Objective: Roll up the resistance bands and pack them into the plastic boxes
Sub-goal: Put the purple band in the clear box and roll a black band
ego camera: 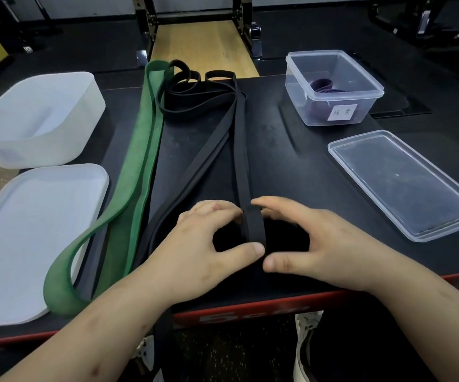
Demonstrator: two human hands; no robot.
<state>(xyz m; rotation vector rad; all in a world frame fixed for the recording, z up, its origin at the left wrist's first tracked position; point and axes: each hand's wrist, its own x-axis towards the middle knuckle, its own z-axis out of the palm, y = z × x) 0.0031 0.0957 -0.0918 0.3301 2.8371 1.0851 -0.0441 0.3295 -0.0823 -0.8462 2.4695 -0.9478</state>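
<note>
A black resistance band (240, 150) runs down the middle of the black table toward me, its near end wound into a small roll (253, 226). My left hand (203, 244) and my right hand (313, 244) grip that roll from either side, fingers curled over its top and thumbs meeting at its near side. Other black bands (195, 95) lie looped at the far middle. A wide green band (137, 161) stretches along the left, its near loop resting on a white lid. A clear plastic box (333, 86) at the far right holds a rolled purple band (322, 84).
A frosted white box (32, 119) stands at the far left, with its lid (19, 244) lying in front of it. A clear lid (404, 186) lies at the right. The table's red front edge (250, 310) is close to me. Gym racks stand beyond the table.
</note>
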